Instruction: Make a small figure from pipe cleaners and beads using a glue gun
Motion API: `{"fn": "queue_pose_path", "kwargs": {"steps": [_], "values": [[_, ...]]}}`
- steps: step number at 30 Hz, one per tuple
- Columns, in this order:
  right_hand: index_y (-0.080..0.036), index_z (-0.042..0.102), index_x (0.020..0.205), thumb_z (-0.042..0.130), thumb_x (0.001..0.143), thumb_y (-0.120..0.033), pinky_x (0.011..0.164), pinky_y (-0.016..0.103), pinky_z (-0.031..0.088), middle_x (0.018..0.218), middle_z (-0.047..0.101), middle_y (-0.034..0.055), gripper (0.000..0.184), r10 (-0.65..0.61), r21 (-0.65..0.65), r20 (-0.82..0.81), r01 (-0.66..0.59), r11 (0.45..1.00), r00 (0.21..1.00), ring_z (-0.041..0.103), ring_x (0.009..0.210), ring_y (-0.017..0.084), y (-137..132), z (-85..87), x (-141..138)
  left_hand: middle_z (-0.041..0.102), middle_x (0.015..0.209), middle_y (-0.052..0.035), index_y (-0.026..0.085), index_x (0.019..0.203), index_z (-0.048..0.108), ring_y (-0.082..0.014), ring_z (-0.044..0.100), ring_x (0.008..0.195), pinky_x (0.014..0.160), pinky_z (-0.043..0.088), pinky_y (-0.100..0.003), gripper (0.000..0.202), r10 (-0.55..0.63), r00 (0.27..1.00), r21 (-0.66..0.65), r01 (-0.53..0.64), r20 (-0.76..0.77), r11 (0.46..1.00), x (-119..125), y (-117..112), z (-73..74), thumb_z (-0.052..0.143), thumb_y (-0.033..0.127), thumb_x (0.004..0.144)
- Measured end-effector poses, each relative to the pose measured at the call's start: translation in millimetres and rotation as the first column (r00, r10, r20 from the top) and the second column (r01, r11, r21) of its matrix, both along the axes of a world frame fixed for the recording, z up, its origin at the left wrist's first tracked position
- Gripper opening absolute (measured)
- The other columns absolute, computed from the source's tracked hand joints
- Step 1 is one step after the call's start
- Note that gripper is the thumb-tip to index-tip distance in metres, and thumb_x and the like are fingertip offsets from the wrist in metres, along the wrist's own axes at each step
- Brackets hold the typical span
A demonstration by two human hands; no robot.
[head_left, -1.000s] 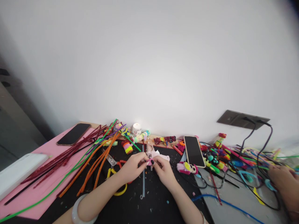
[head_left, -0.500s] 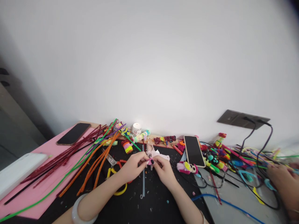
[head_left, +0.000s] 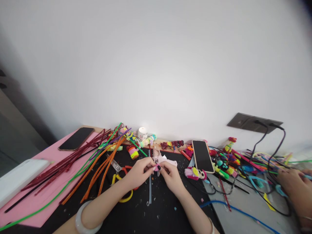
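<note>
My left hand (head_left: 138,174) and my right hand (head_left: 170,175) meet over the black mat (head_left: 146,211), fingertips pinched together on a small pink fuzzy piece (head_left: 156,168). Just behind the fingers lies a pale pink glue gun (head_left: 165,161). A grey plastic strip (head_left: 149,188) runs under my hands toward me. Orange, red and green pipe cleaners (head_left: 97,169) fan out to the left of my left hand. Yellow-handled scissors (head_left: 119,172) lie beneath my left wrist.
A phone (head_left: 202,156) leans right of my hands, another phone (head_left: 76,138) rests on the pink board (head_left: 36,201). Small pipe-cleaner figures (head_left: 197,174) and a tangle of coloured stems and cables (head_left: 246,165) cover the right. Another person's hand (head_left: 292,185) works at the far right.
My hands stay pinched on the pink piece and have barely shifted. The other person's hand at the right has moved slightly.
</note>
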State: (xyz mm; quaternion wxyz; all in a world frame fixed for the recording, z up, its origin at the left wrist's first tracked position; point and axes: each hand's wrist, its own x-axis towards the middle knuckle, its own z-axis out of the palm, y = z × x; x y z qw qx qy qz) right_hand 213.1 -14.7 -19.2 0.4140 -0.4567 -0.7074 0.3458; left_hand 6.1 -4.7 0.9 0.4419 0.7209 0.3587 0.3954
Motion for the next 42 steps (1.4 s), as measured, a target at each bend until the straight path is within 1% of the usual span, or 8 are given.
{"fn": "queue_pose_path", "kwargs": {"steps": [15, 21, 23, 25, 28, 32, 38, 42], "values": [[-0.021, 0.074, 0.084, 0.061, 0.101, -0.043, 0.062, 0.028, 0.048, 0.072, 0.07, 0.0026, 0.03, 0.002, -0.001, -0.006, -0.002, 1.0, 1.0, 0.06, 0.063, 0.019, 0.4, 0.4, -0.5, 0.073, 0.087, -0.0049, 0.021, 0.088, 0.064, -0.021, 0.071, 0.08, 0.074, 0.058, -0.032, 0.017, 0.0, 1.0, 0.009, 0.0, -0.027, 1.0, 0.2, 0.2, -0.5, 0.061, 0.034, 0.098], [-0.023, 0.068, 0.08, 0.062, 0.1, -0.051, 0.061, 0.028, 0.049, 0.07, 0.067, 0.0018, 0.035, -0.055, -0.027, -0.055, 0.054, 0.998, 0.997, 0.061, 0.063, 0.019, -0.6, 5.0, -1.7, 0.082, 0.103, -0.0083, 0.022, 0.116, 0.064, -0.0229, 0.079, 0.09, 0.082, 0.062, -0.033, 0.02, 0.03, 0.997, 0.056, -0.026, -0.066, 0.998, -2.5, -0.1, 1.8, 0.059, 0.033, 0.1], [-0.023, 0.067, 0.08, 0.062, 0.099, -0.053, 0.058, 0.027, 0.047, 0.068, 0.064, 0.0005, 0.035, -0.109, -0.022, -0.077, 0.107, 0.994, 0.991, 0.058, 0.06, 0.018, -1.0, 7.4, -1.1, 0.083, 0.102, -0.0083, 0.022, 0.125, 0.062, -0.0222, 0.078, 0.083, 0.079, 0.061, -0.033, 0.027, 0.099, 0.99, 0.109, -0.088, -0.099, 0.99, -8.6, 2.5, 5.1, 0.056, 0.033, 0.101], [-0.024, 0.066, 0.081, 0.063, 0.099, -0.054, 0.056, 0.027, 0.043, 0.065, 0.06, -0.0011, 0.035, -0.163, -0.017, -0.104, 0.162, 0.987, 0.981, 0.055, 0.057, 0.018, -1.1, 9.4, -0.2, 0.081, 0.094, -0.0072, 0.022, 0.122, 0.064, -0.0229, 0.076, 0.078, 0.076, 0.059, -0.034, 0.026, 0.285, 0.944, 0.191, -0.252, -0.169, 0.949, -18.9, 7.6, 10.8, 0.051, 0.035, 0.103], [-0.024, 0.065, 0.08, 0.064, 0.098, -0.054, 0.054, 0.027, 0.04, 0.063, 0.058, -0.0019, 0.036, -0.209, -0.009, -0.14, 0.21, 0.978, 0.968, 0.052, 0.054, 0.017, -1.0, 11.3, 0.8, 0.079, 0.097, -0.0094, 0.023, 0.115, 0.067, -0.0283, 0.076, 0.086, 0.08, 0.057, -0.038, 0.023, 0.575, 0.737, 0.303, -0.492, -0.354, 0.816, -38.4, 18.9, 20.5, 0.051, 0.035, 0.103], [-0.024, 0.064, 0.078, 0.064, 0.098, -0.054, 0.055, 0.027, 0.042, 0.064, 0.059, -0.001, 0.037, -0.212, 0.004, -0.136, 0.214, 0.977, 0.968, 0.054, 0.056, 0.018, -1.1, 11.8, 0.7, 0.077, 0.116, -0.0203, 0.019, 0.118, 0.066, -0.0398, 0.076, 0.103, 0.083, 0.057, -0.044, 0.03, 0.616, 0.502, 0.3, -0.573, -0.607, 0.763, -56.4, 33.1, 21.1, 0.056, 0.042, 0.102], [-0.024, 0.064, 0.079, 0.061, 0.099, -0.056, 0.054, 0.027, 0.042, 0.064, 0.059, -0.0011, 0.037, -0.223, 0.008, -0.096, 0.224, 0.974, 0.97, 0.054, 0.056, 0.018, -1.2, 11.7, 0.7, 0.078, 0.105, -0.014, 0.022, 0.11, 0.061, -0.0333, 0.078, 0.099, 0.085, 0.057, -0.039, 0.018, 0.554, 0.554, 0.243, -0.535, -0.622, 0.809, -55.3, 37.9, 6.1, 0.053, 0.037, 0.103], [-0.025, 0.063, 0.079, 0.06, 0.099, -0.056, 0.054, 0.028, 0.042, 0.064, 0.059, -0.0009, 0.037, -0.222, 0.015, -0.089, 0.224, 0.975, 0.971, 0.054, 0.056, 0.018, -0.9, 12.0, 0.6, 0.08, 0.104, -0.0144, 0.023, 0.117, 0.059, -0.034, 0.079, 0.097, 0.079, 0.056, -0.037, 0.022, 0.522, 0.542, 0.206, -0.538, -0.659, 0.818, -47.4, 30.2, 11.5, 0.056, 0.039, 0.101]]}}
